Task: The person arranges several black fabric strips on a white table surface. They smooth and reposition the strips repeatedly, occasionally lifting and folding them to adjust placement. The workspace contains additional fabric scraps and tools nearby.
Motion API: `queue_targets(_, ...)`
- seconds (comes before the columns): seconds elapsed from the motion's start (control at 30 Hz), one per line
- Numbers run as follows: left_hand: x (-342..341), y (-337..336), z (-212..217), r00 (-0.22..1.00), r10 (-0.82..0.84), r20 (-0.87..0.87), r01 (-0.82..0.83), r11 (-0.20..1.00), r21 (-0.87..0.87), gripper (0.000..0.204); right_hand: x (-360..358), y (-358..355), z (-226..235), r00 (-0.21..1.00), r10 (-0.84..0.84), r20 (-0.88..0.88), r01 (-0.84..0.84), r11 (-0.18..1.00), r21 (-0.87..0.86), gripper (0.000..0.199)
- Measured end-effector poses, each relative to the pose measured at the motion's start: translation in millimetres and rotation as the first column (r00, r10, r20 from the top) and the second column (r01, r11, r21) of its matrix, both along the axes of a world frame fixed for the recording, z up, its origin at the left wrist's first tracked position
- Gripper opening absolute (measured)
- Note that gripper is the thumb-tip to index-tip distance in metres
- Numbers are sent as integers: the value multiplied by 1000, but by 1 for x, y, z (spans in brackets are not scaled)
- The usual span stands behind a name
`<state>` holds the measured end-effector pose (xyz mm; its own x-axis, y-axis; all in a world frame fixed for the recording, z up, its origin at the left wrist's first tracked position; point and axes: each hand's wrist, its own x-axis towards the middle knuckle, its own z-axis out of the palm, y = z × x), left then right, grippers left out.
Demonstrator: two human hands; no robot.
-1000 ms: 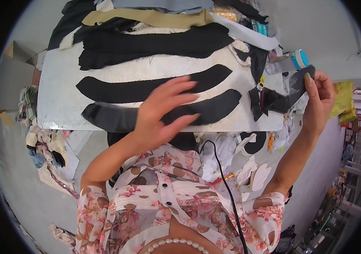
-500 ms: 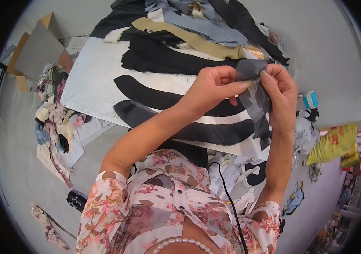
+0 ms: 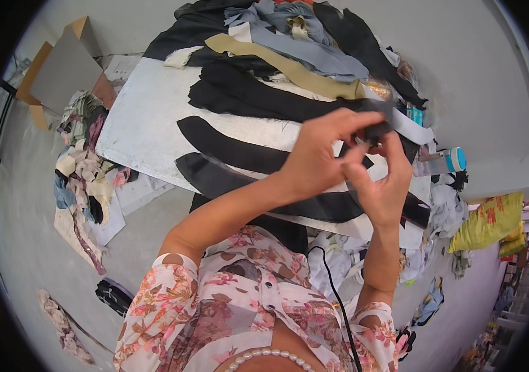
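Pinching a small dark grey fabric piece (image 3: pixel 377 129) between us, we hold it raised above the table with both hands. Our left hand (image 3: pixel 319 160) grips it from above and the left, thumb and fingertips closed on its upper edge. Our right hand (image 3: pixel 381 180) meets it from below and the right, fingers curled and pressed shut on the same piece, so that the two hands touch around it. How the piece is folded inside the grip we cannot tell, since our fingers cover most of it.

Beneath our hands lies a pale grey table (image 3: pixel 146 124), tilted in this view. Long curved black fabric strips (image 3: pixel 240 152) lie across it, side by side, one partly under our left forearm. Further back, a tan strip (image 3: pixel 289 68) and a blue-grey strip (image 3: pixel 326 53) rest on a heap of black cloth (image 3: pixel 364 43) at the far edge.

Just beyond our right hand a pale band (image 3: pixel 414 127) trails off the table, near a small bottle with a blue cap (image 3: pixel 447 162). To the left, on the floor, sits a mound of mixed fabric scraps (image 3: pixel 81 164), with flat cardboard (image 3: pixel 60 71) behind it. To the far right lies a yellow sack (image 3: pixel 488 220). Our flowered blouse (image 3: pixel 227 310) fills the lower edge.
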<state>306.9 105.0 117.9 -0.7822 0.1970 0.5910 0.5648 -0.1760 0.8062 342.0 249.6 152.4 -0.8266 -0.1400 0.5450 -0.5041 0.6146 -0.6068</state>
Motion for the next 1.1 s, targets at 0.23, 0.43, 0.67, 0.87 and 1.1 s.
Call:
queue_targets(0.23, -8, 6, 5, 990, -96, 99, 64, 955, 290, 55, -1, 18, 14, 994, -62, 95, 102, 850, -516, 18)
queue_targets(0.43, -13, 31, -1, 570, -748, 340, 677, 662, 321, 35, 0, 30, 58, 953, -270, -134, 207, 910, -360, 15)
queue_targets(0.67, 12, -14, -26, 334, -762, 555, 798, 542, 264, 20, 12, 138, 28, 858, -505, -97, 332, 688, -645, 22)
queue_targets(0.87, 21, -82, -49, 363, -504, 784, 788, 614, 30, 17, 83, 225, -108, 727, -622, 290, 686, 663, -300, 21)
queue_targets(1.1, 9, -92, -29, 611, -381, 694, 750, 561, -352, 19, 28, 47, -66, 947, 207, 246, -179, 975, -131, 58)
